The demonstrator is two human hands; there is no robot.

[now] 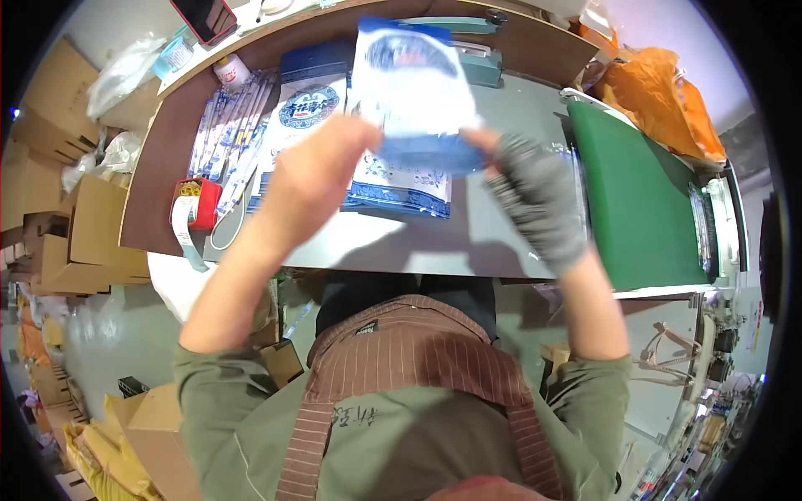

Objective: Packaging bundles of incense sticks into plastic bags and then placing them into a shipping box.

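Above the desk I lift a blue and white printed plastic bag (422, 92), blurred by motion and glare. Its near left corner is pinched in my left hand (322, 171), which is bare. My right hand (530, 188), in a grey striped fingerless glove, closes its fingers on the near right corner. Directly beneath lies a pile of similar blue and white bags (405, 194), partly covered by the raised one. Another such bag (305, 104) with a round blue emblem lies to the left, beyond my left hand. Whether the raised bag contains anything I cannot tell.
Slim, blue-patterned packaged pens (225, 125) lie at the desk's left, near a red box with a tape strip (196, 204). A green board (639, 192) covers the right side. An orange bag (660, 100) sits behind it. Cardboard boxes (100, 225) stand on the left.
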